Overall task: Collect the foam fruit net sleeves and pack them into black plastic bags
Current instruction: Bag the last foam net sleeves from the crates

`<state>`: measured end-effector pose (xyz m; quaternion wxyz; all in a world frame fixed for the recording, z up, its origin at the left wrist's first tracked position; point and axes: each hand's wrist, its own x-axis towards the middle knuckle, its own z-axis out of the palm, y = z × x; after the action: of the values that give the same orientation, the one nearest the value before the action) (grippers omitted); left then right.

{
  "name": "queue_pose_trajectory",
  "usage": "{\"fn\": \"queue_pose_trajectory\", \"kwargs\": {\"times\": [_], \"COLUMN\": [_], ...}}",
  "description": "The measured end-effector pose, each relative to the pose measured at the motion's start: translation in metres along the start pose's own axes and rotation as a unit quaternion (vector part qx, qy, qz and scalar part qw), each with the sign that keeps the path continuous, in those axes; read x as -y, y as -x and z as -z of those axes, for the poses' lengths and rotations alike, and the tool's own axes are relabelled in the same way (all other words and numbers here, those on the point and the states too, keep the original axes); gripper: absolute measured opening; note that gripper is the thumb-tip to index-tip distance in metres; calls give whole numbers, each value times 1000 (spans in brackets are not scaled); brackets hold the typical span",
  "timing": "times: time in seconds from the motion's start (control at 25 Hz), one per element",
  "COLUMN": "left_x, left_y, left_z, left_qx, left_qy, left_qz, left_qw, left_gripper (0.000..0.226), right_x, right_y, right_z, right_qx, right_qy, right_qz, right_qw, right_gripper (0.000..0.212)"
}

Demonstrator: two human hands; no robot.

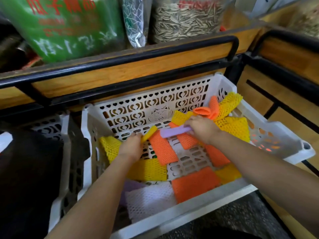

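Observation:
A white perforated crate (189, 219) holds several foam net sleeves: yellow, orange, white and lilac. My left hand (132, 147) reaches into the crate's left half and pinches a yellow sleeve (149, 133) near the back wall. My right hand (202, 127) grips a lilac sleeve (174, 132) flat in its fingers, above an orange sleeve (163, 150). A pile of yellow and orange sleeves (229, 107) leans in the back right corner. A white sleeve (151, 199) lies at the front. A black plastic bag (29, 169) sits to the left of the crate.
A second white crate (51, 126) stands behind the black bag at left. A wooden shelf with a black metal rail (138, 54) runs across above, carrying a green bag (69, 25) and a sack of sunflower seeds (186, 19).

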<state>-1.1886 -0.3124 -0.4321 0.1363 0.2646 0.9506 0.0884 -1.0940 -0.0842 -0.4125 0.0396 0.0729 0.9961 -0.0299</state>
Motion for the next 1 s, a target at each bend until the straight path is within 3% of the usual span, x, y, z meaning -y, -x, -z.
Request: {"fn": "queue_pose_trajectory", "kwargs": {"times": [0.16,0.28,0.4,0.52,0.64,0.72,0.88,1.0], "left_x": [-14,-32,-42,-41,-39,-38,-40,-31], "left_y": [7,21,38,59,80,87,90,90], "left_z": [27,58,73,72,68,66,67,67], "left_qx": [-117,-114,-58,-2,42,46,-32,-83], "left_qy": [229,415,580,670,666,660,609,581], "left_qz": [40,65,98,46,-28,-34,1,-9], "left_qw": [965,900,806,741,744,749,793,810], "left_gripper": [17,12,20,46,66,69,31,34], "right_x": [3,26,56,71,75,76,66,45], "right_y": [1,12,27,35,43,49,56,53], "right_z": [16,46,69,64,60,58,54,33], "right_qx": [-111,-173,-76,-5,-11,-13,65,174], "right_qy": [-135,-366,-509,-507,-421,-423,-492,-378], "right_qz": [-70,-38,22,41,45,28,34,84], "right_qw": [982,914,857,861,906,906,868,905], "right_gripper": [23,27,16,19,22,15,15,26]}}
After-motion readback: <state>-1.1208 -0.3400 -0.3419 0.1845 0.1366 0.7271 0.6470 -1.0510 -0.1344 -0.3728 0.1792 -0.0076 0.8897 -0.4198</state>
